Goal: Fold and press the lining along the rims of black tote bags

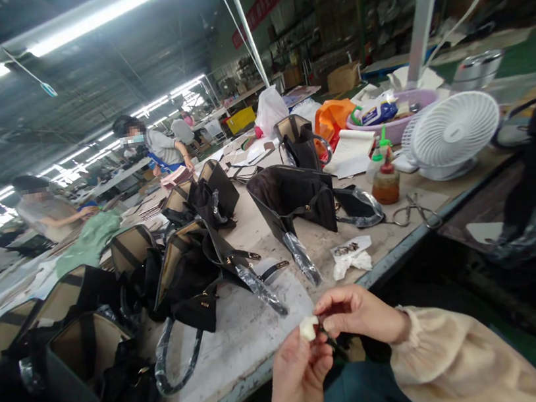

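My left hand [299,364] is closed, with a small white wad [308,328], perhaps cloth or tissue, at its thumb tip. My right hand [356,313] pinches close beside it, its fingertips meeting those of the left. Something small and dark shows between the fingers, too hidden to name. Both hands are just off the near edge of the table [247,337]. Nearest on the table are a crumpled white tissue [352,263] and a paper with small metal fittings [347,248]. A black handbag [292,197] stands beyond, its handle wrapped in clear plastic.
Several black handbags [183,273] crowd the table's left side. On the right are scissors [416,212], a bottle of brown liquid [386,185], a white fan [455,131] and a purple basin [426,99]. Two people [165,145] work farther back.
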